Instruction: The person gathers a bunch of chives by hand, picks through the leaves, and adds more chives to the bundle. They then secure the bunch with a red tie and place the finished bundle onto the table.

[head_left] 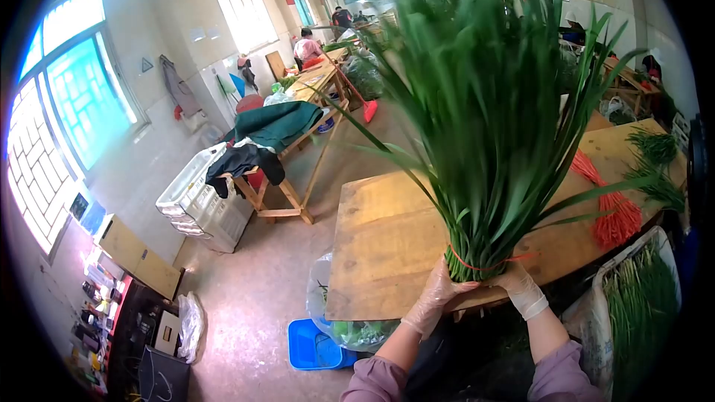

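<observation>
A large bunch of long green garlic chives [491, 126] stands upright at the near edge of the wooden table [387, 246], its leaves fanning out at the top. Round its base runs a thin red tie [477, 266], with a loose end sticking out to the right. My left hand [438, 290], in a clear thin glove, grips the base from the left. On the opposite side my right hand [520, 287], gloved the same way, closes on the base too. The fingers behind the stems are partly hidden.
Red ties [617, 216] lie on the table at right, near loose greens [655, 149]. A lined container of greens [642, 305] stands at my right. Below left are a blue bin [316, 346] and a plastic bag [361, 333]. White crates [201, 193] and people are farther off.
</observation>
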Demonstrator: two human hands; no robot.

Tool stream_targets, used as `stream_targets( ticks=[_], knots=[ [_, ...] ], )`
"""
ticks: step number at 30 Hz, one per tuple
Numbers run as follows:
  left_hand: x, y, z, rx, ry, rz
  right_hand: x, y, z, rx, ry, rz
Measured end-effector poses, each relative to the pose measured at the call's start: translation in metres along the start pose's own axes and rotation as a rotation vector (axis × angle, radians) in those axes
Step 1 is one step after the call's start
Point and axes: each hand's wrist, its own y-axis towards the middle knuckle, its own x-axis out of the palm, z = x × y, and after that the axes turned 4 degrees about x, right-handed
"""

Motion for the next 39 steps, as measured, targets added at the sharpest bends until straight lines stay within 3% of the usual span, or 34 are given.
stream_targets(
  ticks=[3,7,9,10,11,12,13,15,16,17,19,20,21,23,24,25,26,27,29,31,32,33,34,35,36,37,39],
  knots=[
    [-0.006,0.002,0.0,-0.021,-0.025,-0.018,-0.001,0.0,-0.009,0.071,-0.138,-0.021],
    [-0.005,0.006,-0.002,0.025,0.147,0.003,-0.004,-0.002,-0.005,0.134,-0.085,-0.045],
    [-0.005,0.006,0.001,0.024,0.154,0.009,-0.005,-0.001,-0.007,0.324,0.06,-0.025],
    [-0.004,0.007,0.014,0.019,0.351,-0.008,-0.003,-0.002,-0.009,0.322,0.058,-0.026],
    [-0.004,0.012,0.022,0.021,0.549,-0.026,0.0,0.0,-0.015,0.193,0.088,-0.036],
    [-0.004,0.017,0.024,0.029,0.55,-0.027,0.003,0.0,-0.02,0.064,0.117,-0.043],
    [-0.003,0.018,0.024,0.081,0.489,0.034,0.007,0.0,-0.029,0.068,0.118,-0.038],
    [0.001,0.014,0.016,0.121,0.424,0.089,0.01,0.0,-0.05,0.333,0.317,-0.047],
    [0.002,0.015,0.005,0.113,0.296,0.117,0.0,0.007,-0.038,0.298,0.02,-0.102],
    [0.002,0.016,-0.002,0.104,0.167,0.144,0.001,0.014,-0.024,0.297,0.02,-0.097],
    [0.007,0.009,0.0,0.076,0.024,0.081,0.005,0.012,0.002,-0.098,-0.112,0.038],
    [0.009,0.005,0.016,-0.082,-0.113,0.074,0.011,0.009,-0.013,0.118,-0.135,0.047],
    [0.01,0.004,0.034,-0.241,-0.25,0.065,0.012,0.009,-0.015,0.132,-0.135,0.056],
    [0.009,0.0,0.066,-0.272,-0.298,0.042,0.019,0.002,-0.009,0.322,-0.046,0.044],
    [0.006,-0.002,0.077,-0.293,-0.382,0.048,0.038,-0.002,-0.018,-0.012,-0.022,0.128],
    [0.001,-0.009,0.085,-0.325,-0.464,0.06,0.048,-0.013,-0.029,0.176,-0.049,0.095],
    [-0.011,-0.01,0.086,-0.372,-0.412,0.012,0.064,-0.02,-0.034,0.114,0.09,0.093],
    [-0.022,-0.007,0.097,-0.57,-0.158,0.02,0.084,-0.024,-0.037,0.045,0.229,0.09],
    [-0.058,0.002,0.103,-0.769,-0.315,-0.156,0.13,-0.037,-0.039,-0.265,0.293,0.163],
    [-0.077,0.007,0.07,-0.608,-0.255,-0.204,0.131,-0.044,-0.023,-0.038,0.173,0.068],
    [-0.081,0.013,0.102,-0.809,0.276,-0.17,0.124,-0.046,-0.013,0.0,0.025,-0.075],
    [-0.09,0.012,0.087,-0.792,0.212,-0.223,0.116,-0.039,-0.002,0.018,-0.127,-0.217],
    [-0.09,0.011,0.086,-0.75,0.258,-0.219,0.118,-0.042,0.005,-0.075,-0.255,-0.08],
    [-0.093,0.008,0.086,-0.71,0.301,-0.202,0.093,-0.041,-0.025,0.508,-0.215,-0.33],
    [-0.091,0.007,0.089,-0.721,0.298,-0.199,0.084,-0.052,-0.041,0.43,-0.102,-0.15],
    [-0.085,0.012,0.097,-0.692,0.485,-0.215,0.082,-0.053,-0.045,0.419,-0.058,-0.16],
    [-0.067,0.011,0.106,-0.671,0.659,-0.223,0.042,-0.047,-0.061,-0.09,-0.358,0.274]
  ],
)
